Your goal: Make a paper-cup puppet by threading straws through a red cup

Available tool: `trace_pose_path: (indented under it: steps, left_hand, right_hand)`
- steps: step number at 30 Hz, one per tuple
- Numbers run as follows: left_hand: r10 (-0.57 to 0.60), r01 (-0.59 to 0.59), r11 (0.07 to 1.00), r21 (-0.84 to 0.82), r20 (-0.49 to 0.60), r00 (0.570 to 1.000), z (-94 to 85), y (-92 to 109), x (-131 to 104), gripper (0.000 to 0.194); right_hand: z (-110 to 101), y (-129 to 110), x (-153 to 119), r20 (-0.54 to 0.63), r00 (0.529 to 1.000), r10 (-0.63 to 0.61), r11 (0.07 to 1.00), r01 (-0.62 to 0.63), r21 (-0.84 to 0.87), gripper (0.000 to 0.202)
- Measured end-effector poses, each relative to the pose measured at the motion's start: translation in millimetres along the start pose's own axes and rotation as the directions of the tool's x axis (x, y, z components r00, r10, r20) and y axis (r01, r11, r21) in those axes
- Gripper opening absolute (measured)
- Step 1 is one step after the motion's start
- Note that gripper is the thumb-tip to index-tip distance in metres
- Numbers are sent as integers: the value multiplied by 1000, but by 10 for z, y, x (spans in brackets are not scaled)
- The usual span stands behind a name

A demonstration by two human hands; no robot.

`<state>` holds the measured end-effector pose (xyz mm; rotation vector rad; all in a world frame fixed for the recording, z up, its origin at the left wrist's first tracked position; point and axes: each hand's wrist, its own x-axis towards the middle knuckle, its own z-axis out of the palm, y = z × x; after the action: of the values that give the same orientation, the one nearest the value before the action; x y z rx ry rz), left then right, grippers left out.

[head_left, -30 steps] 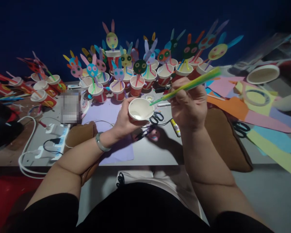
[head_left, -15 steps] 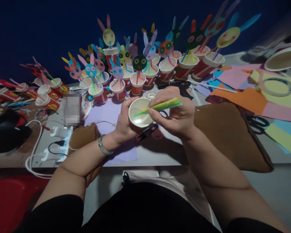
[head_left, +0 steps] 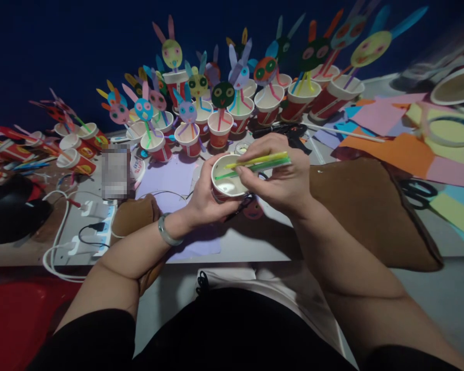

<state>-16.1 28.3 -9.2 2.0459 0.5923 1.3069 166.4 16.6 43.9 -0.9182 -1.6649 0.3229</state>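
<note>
Across and down has come the right hand point(head_left: 280, 172) since a second ago, bringing the yellow straw point(head_left: 257, 161) and green straw point(head_left: 266, 166) from the cup's right side to over its mouth! Fingers pinch both straws together, their tips reaching over the white inside of the paper cup point(head_left: 223, 164). Left hand point(head_left: 205, 201) is wrapped around that cup, gripping it above the table point(head_left: 247, 241), the hands close together. Behind stand red cups point(head_left: 219, 138) topped with rabbit faces; brown cushion point(head_left: 363, 211) to the right, purple paper point(head_left: 164, 178) on the left.
</note>
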Motion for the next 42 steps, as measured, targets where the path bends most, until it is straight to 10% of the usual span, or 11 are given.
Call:
trace_pose_path:
  steps: [29, 36, 42]
  left_hand:
    - [-60, 58, 992, 112, 13, 998, 27, -11, -55, 72]
    - [-214, 232, 919, -319, 93, 972, -77, -78, 63, 72]
    - [-338, 270, 897, -350, -149, 929, -153, -59, 205, 39]
  right_hand:
    - [34, 114, -11, 216, 975, 55, 998, -49, -32, 12]
    - [22, 133, -2, 151, 986, 73, 997, -71, -21, 15]
    - [4, 171, 15, 108, 988, 115, 988, -125, 89, 21]
